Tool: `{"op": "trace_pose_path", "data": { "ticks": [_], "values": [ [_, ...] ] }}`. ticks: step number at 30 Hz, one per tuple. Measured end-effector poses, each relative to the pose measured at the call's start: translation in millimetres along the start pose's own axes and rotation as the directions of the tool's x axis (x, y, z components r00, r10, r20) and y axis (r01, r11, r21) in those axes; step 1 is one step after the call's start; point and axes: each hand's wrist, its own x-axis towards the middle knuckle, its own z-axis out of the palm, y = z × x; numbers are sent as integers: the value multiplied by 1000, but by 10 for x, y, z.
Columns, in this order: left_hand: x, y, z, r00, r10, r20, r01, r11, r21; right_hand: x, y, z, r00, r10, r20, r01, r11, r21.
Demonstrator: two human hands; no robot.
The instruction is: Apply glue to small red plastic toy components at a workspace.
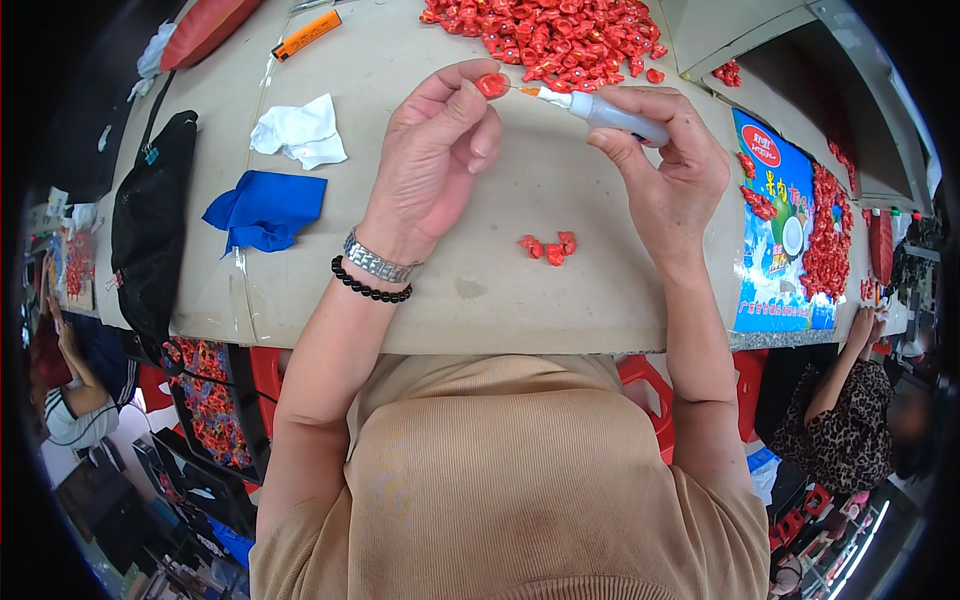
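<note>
Above the middle of the table, my left hand (440,150) pinches a small red plastic piece (492,85) between thumb and fingertips. My right hand (665,155) grips a whitish squeeze bottle with a needle tip (625,118), tilted so that its thin needle points left. The needle's end is at or very near the red piece; whether they touch I cannot tell. A few more red pieces (550,248) lie on the table below and between my hands. Past my hands spreads a big heap of red pieces (560,40).
On the left lie a blue cloth (265,210), a crumpled white cloth (298,132), an orange marker-like stick (306,36) and a black bag (155,220). To the right, more red pieces (828,240) rest on a blue printed sheet (765,290). Other people sit at both sides.
</note>
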Motion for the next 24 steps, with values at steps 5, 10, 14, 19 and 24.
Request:
{"op": "trace_pose_path", "data": {
  "ticks": [5,10,14,19,24],
  "values": [
    [-12,-11,29,999,-32,-28,32,999,-3,-5,-4,3,999,14,-30,-14,1000,-13],
    [-7,-23,-2,999,-50,-6,50,998,-30,-17,3,26,999,28,-28,-28,1000,1],
    [-11,-15,1,998,-55,-1,55,998,-38,-16,12,25,999,24,-25,-23,1000,3],
    [-2,-19,-12,999,-45,-3,45,997,-63,-19,-24,22,997,80,-7,-80,997,16],
    [-9,-19,-1,999,-45,1,45,997,-60,-31,-25,37,994,113,-2,-113,991,74]
  ]
}}
